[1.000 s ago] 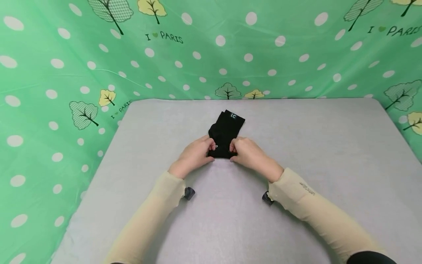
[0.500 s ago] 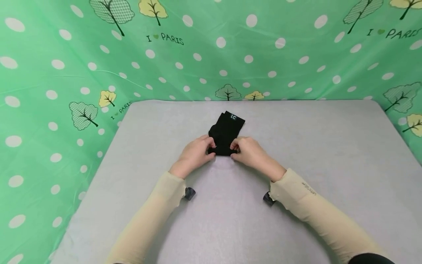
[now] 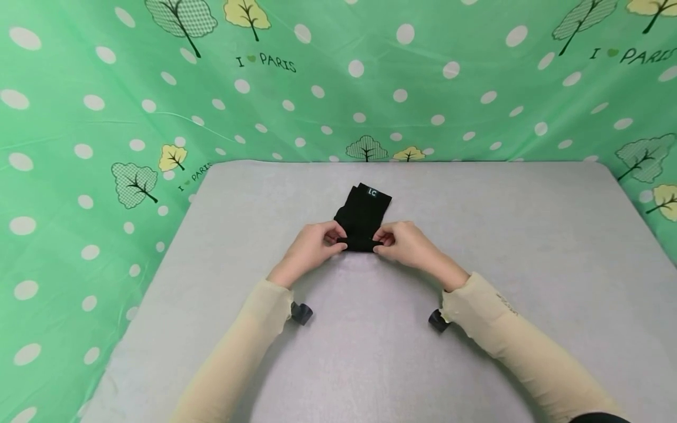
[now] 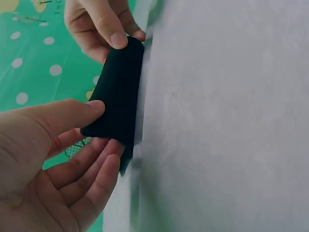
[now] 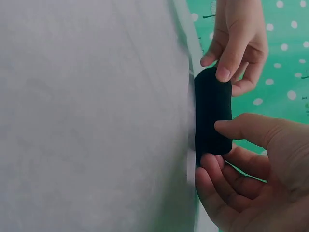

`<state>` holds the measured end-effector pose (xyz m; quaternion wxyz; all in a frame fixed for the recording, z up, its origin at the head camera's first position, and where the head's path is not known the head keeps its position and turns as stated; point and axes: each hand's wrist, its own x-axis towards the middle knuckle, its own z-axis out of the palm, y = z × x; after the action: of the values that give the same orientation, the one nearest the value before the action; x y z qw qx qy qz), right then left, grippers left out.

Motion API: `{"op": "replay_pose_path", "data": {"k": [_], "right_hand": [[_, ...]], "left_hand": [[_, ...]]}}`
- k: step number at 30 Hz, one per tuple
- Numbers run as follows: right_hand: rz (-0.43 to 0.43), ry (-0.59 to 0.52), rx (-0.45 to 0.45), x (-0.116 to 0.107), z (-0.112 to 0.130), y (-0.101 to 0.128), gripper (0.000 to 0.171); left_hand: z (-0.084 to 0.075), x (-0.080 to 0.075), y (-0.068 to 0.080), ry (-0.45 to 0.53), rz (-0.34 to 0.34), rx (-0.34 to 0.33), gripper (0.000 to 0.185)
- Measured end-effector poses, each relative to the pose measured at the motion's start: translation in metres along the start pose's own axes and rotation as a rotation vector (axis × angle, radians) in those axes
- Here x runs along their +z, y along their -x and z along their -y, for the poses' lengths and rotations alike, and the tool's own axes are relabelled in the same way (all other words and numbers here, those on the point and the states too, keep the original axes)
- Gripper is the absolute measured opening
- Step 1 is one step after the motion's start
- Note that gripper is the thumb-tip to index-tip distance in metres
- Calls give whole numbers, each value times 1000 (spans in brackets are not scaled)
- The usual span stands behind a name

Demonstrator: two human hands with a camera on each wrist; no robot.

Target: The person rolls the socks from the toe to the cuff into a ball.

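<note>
As we compare w/ the frames a moment back, here's what we note:

Change: near end of the black sock (image 3: 362,220) now sits rolled up into a thicker band; earlier it lay flatter under the fingers. Both hands have crept slightly away from us along the fabric.
Meaning: we judge the roll is under way, only the first turn or so done; most of the sock lies flat beyond it.
Sock position: mid-table on the grey table (image 3: 529,264), rolled end toward us, far end w/ a small label pointing at the green backdrop (image 3: 338,88).
Left hand (image 3: 312,247): thumb on top of the roll, fingers tucked beneath — we see it pinching the roll's left end, fingers only partly curled.
Right hand (image 3: 404,244): same grip mirrored; thumb over, fingers under, clasping the right end.
Wrist views: roll (image 4: 118,92) shows as a rounded tube between both thumbs; right view matches (image 5: 212,113).
Sleeves: beige (image 3: 248,335), both forearms resting low nr the table.
</note>
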<state>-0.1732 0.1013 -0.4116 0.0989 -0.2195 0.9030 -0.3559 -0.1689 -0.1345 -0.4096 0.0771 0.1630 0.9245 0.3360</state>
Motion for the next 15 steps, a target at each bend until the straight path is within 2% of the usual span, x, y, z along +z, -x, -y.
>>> {"op": "replay_pose_path", "data": {"k": [7, 15], "right_hand": [[58, -92, 47, -3, -3, 0, 15], [69, -96, 119, -4, -3, -7, 18]], "left_hand": [[0, -2, 2, 107, 7, -120, 12], [-1, -3, -3, 150, 36, -237, 15]]}}
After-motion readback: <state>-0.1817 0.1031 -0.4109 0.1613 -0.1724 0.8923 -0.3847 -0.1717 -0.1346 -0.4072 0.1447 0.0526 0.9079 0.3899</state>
